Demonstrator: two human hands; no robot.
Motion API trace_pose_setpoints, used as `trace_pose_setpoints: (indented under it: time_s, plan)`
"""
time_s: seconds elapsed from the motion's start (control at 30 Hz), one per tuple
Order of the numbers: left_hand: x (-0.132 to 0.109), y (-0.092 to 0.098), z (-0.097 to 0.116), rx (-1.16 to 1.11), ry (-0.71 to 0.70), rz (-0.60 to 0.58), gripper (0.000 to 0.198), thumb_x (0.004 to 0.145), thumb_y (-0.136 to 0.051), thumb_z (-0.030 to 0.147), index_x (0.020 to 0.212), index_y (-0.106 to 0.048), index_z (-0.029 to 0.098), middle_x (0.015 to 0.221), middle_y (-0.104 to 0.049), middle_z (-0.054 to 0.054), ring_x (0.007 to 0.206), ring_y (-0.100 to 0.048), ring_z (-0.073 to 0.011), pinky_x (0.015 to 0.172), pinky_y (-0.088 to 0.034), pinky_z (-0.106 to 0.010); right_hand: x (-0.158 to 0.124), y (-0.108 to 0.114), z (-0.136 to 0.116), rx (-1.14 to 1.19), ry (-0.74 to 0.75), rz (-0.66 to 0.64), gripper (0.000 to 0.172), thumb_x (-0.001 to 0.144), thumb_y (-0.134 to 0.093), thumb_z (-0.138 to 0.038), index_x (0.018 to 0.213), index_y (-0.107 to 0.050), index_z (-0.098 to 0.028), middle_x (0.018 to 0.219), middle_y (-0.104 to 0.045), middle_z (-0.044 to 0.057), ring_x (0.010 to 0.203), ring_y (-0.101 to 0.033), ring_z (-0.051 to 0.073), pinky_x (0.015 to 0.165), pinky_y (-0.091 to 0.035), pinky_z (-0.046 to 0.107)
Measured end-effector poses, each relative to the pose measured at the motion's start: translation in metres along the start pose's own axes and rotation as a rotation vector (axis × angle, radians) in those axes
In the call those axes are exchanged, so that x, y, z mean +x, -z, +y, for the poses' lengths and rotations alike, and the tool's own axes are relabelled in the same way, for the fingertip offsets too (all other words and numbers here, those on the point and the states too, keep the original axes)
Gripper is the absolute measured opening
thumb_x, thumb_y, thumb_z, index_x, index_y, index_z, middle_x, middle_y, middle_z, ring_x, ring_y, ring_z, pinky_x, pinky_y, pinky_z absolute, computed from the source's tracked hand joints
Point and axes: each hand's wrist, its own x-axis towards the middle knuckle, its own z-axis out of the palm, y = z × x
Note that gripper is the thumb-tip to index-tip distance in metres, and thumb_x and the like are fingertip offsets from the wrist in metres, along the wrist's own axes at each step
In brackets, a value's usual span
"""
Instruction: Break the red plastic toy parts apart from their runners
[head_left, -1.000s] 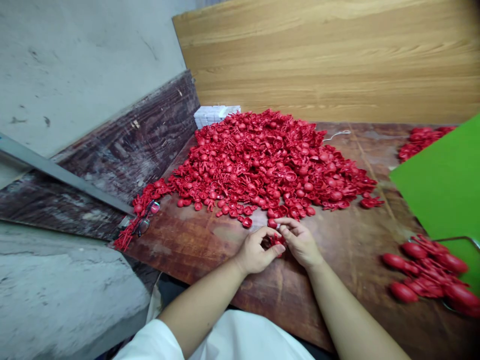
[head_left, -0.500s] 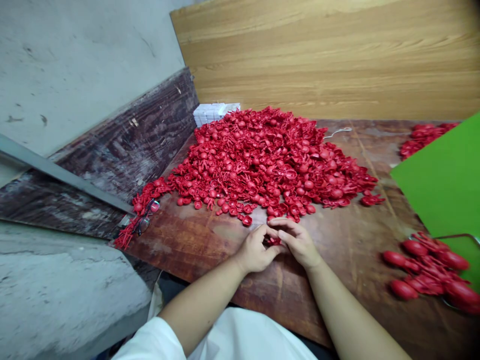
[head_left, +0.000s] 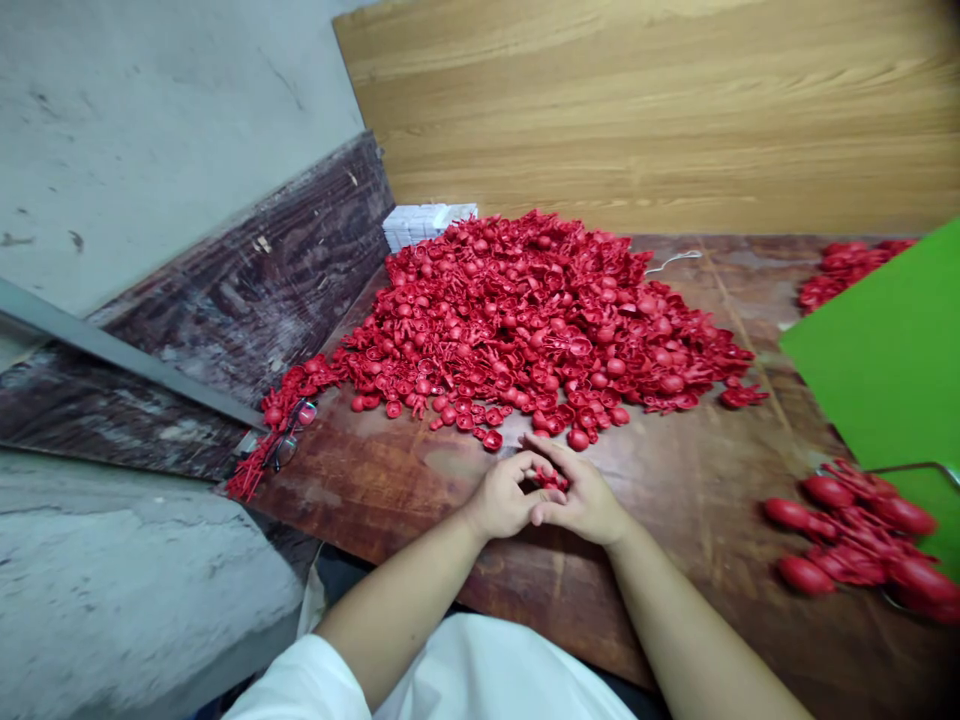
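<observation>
My left hand [head_left: 508, 497] and my right hand [head_left: 583, 497] meet above the brown table, fingers curled toward each other. Between them they grip a small red plastic piece [head_left: 551, 480], mostly covered by the fingers; its exact shape is hidden. Just beyond my fingertips spreads a large heap of red plastic pieces [head_left: 517, 310], some round and cup-like, others with thin finger-like prongs. A few loose red pieces [head_left: 492, 440] lie at the near edge of the heap.
On the right, a cluster of larger red pieces [head_left: 840, 550] lies beside a green panel [head_left: 885, 370]. Eyeglasses [head_left: 287, 448] rest among red pieces at the left table edge. White stacked blocks [head_left: 427, 225] stand behind the heap, before a wooden board [head_left: 645, 110].
My right hand has shifted slightly left and its thumb has come down beside the left thumb. More of the red piece shows between my hands.
</observation>
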Motion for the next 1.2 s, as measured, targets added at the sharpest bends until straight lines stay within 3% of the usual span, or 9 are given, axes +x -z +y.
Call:
trace_pose_setpoints:
  time_s: [0.17,0.43,0.57,0.63,0.83,0.93,1.2]
  plan:
    - [0.0003,0.0012,-0.0016,-0.094,0.011,0.016,0.045,0.068,-0.088,0.038,0.093,-0.059,0.015,0.085,-0.069,-0.005,0.077,-0.067,-0.0145,0.076,-0.053,-0.027,-0.0005,-0.0005,-0.0004,0.032,-0.031,0.040,0.108,0.057,-0.083,-0.069,0.148,-0.044,-0.024,0.143,-0.055,0.020,0.128,-0.056,0.039,0.108,-0.044,0.055]
    - [0.0035,0.0046,0.0029,-0.065,0.079,-0.064,0.052,0.076,-0.080,0.049,0.110,-0.068,0.012,0.092,-0.073,-0.011,0.080,-0.070,-0.0183,0.079,-0.055,-0.031,-0.0012,-0.0015,-0.0015,0.090,-0.066,0.062,0.105,0.062,-0.085,-0.062,0.149,-0.041,-0.023,0.140,-0.057,0.020,0.127,-0.058,0.038,0.107,-0.046,0.056]
    - [0.0056,0.0055,0.0068,-0.108,0.119,-0.036,0.053,0.065,-0.087,0.051,0.096,-0.073,0.009,0.085,-0.073,-0.010,0.077,-0.069,-0.0191,0.081,-0.056,-0.035,-0.0020,-0.0024,-0.0015,0.036,-0.038,0.057,0.104,0.061,-0.088,-0.058,0.148,-0.042,-0.023,0.139,-0.058,0.019,0.124,-0.060,0.038,0.105,-0.048,0.054]
    - [0.0056,0.0060,0.0064,-0.091,0.099,-0.023,0.050,0.064,-0.088,0.048,0.091,-0.072,0.009,0.086,-0.073,-0.010,0.078,-0.068,-0.0181,0.082,-0.056,-0.034,-0.0021,-0.0027,-0.0009,0.011,-0.025,0.064,0.102,0.063,-0.087,-0.057,0.148,-0.042,-0.023,0.137,-0.059,0.019,0.123,-0.061,0.038,0.104,-0.049,0.054]
    - [0.0007,0.0069,0.0016,0.026,-0.013,-0.028,0.041,0.081,-0.076,0.045,0.104,-0.066,0.013,0.097,-0.072,-0.011,0.083,-0.070,-0.0178,0.082,-0.056,-0.032,-0.0009,-0.0009,0.0020,-0.134,0.012,0.116,0.094,0.067,-0.083,-0.059,0.146,-0.045,-0.024,0.134,-0.062,0.019,0.120,-0.062,0.038,0.101,-0.050,0.054]
    - [-0.0016,0.0072,0.0005,0.068,-0.067,-0.017,0.039,0.082,-0.075,0.044,0.105,-0.065,0.013,0.095,-0.071,-0.010,0.084,-0.069,-0.0187,0.079,-0.056,-0.030,-0.0008,-0.0013,0.0022,-0.196,0.047,0.138,0.089,0.072,-0.080,-0.058,0.146,-0.046,-0.024,0.136,-0.061,0.018,0.123,-0.060,0.038,0.103,-0.048,0.055]
    - [-0.0034,0.0079,-0.0004,0.107,-0.140,0.004,0.033,0.084,-0.072,0.042,0.097,-0.066,0.013,0.089,-0.072,-0.009,0.078,-0.069,-0.0167,0.077,-0.056,-0.029,-0.0030,-0.0070,0.0007,-0.122,0.043,0.065,0.073,0.084,-0.073,-0.045,0.148,-0.045,-0.025,0.137,-0.062,0.017,0.121,-0.063,0.034,0.103,-0.050,0.051]
